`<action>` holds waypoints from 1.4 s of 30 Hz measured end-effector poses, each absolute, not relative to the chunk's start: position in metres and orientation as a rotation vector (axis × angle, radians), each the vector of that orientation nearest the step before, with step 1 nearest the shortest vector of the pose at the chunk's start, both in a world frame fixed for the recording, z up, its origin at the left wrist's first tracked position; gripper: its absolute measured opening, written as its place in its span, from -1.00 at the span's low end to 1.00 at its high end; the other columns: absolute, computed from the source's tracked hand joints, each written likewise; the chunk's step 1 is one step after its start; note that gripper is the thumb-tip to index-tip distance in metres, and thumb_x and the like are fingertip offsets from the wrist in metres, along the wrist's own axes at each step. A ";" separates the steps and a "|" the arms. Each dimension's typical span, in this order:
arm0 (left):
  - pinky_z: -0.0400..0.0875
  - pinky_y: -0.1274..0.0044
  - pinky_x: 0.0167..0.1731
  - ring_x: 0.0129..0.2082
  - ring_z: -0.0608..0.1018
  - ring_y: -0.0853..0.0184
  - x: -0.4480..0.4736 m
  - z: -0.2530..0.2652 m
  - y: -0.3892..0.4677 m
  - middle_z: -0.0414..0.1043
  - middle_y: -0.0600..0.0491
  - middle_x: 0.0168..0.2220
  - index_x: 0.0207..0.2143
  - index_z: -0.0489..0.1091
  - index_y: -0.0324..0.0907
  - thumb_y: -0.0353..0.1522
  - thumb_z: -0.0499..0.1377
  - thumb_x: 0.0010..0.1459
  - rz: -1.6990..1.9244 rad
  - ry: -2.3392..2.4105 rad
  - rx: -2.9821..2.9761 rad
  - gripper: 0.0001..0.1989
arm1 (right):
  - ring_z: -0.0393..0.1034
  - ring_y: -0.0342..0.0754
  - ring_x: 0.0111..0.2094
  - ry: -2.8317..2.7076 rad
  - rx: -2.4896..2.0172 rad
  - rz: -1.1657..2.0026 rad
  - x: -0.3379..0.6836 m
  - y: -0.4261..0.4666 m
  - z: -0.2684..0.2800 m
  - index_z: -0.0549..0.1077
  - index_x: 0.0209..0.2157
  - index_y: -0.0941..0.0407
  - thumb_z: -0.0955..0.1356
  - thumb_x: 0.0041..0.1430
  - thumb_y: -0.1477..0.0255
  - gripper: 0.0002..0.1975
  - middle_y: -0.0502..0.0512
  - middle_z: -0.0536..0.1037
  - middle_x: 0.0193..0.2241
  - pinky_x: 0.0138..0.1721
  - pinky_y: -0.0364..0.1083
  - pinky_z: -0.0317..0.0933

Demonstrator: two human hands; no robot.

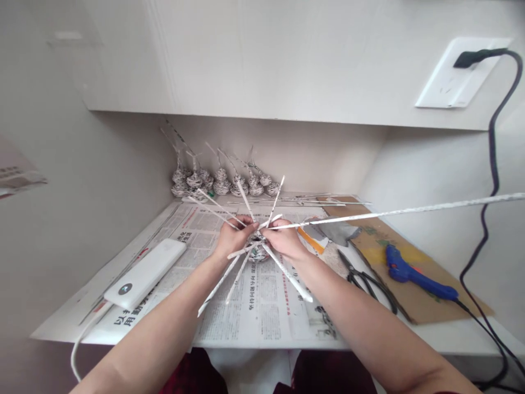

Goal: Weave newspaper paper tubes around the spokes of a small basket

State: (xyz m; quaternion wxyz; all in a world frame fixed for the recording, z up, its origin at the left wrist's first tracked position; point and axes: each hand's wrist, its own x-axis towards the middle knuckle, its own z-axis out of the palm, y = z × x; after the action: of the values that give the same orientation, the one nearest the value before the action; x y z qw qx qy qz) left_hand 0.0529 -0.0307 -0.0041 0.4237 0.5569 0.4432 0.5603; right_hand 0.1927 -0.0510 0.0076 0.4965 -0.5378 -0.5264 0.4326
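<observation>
A small round piece woven from rolled newspaper (259, 253) is between my two hands, over the newspaper-covered table. Several rolled paper sticks (289, 273) fan out from it in all directions. My left hand (238, 235) pinches its left side, thumb and fingers closed near the base of the sticks. Opposite, my right hand (283, 238) grips the right side with closed fingers. One much longer paper strand (402, 212) runs from my right hand out past the right edge of the view. My fingers hide part of the woven top.
Several finished gourd-shaped paper pieces (221, 183) line the back wall. Loose paper sticks (295, 200) lie at the back. To the right are scissors (369, 282), a blue glue gun (418, 276) on cardboard (394, 306), and its black cord. A white power bank (145, 273) lies left.
</observation>
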 end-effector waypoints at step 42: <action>0.19 0.59 -0.55 -0.62 0.33 0.45 0.049 0.001 -0.033 0.30 0.18 -0.64 -0.52 0.36 -0.21 -0.24 0.31 -0.12 1.205 1.154 1.466 -0.75 | 0.34 -0.25 -0.60 -0.915 -1.134 1.598 0.206 -0.039 0.009 0.47 -0.44 0.19 0.51 -0.14 0.51 -0.81 -0.03 0.51 -0.54 -0.61 -0.28 0.31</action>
State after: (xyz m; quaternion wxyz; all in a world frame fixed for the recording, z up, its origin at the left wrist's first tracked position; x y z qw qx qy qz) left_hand 0.0486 -0.0332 0.0006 0.4444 0.5913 0.4655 0.4860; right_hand 0.2058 -0.0386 0.0087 0.4702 -0.4630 -0.3734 0.6520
